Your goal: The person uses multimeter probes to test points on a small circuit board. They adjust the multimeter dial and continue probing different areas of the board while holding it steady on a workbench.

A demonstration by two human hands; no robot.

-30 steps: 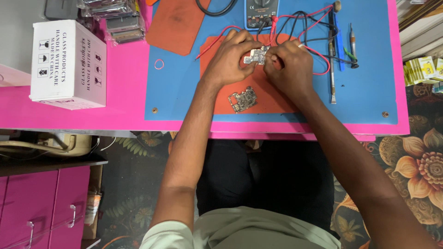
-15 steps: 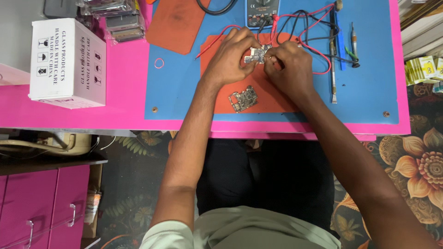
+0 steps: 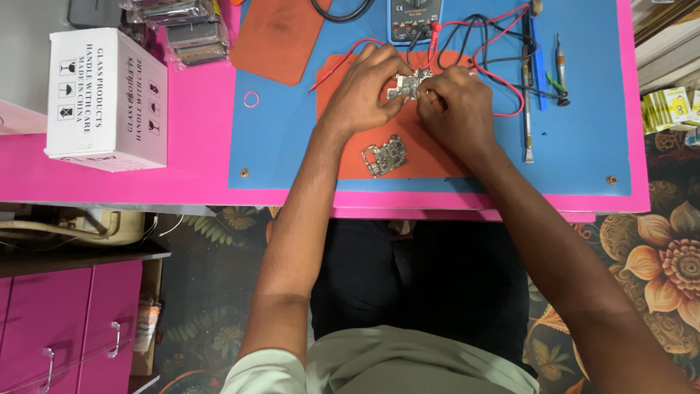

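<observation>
Board (image 3: 410, 85) pinched by left hand (image 3: 364, 91) and right hand (image 3: 453, 109), 12 o'clock on mat (image 3: 343, 157); light, stiff, fragile, edge grip only.

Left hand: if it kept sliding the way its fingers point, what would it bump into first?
The left hand points up and to the right, holding a small circuit board with the right hand. Past the board, it would probably meet the red lead, then the multimeter; depth is unclear.

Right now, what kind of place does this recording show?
Most likely an electronics repair bench. Both hands, left hand and right hand, hold a small circuit board; a multimeter with red and black leads and a blue work mat lie around them.
</observation>
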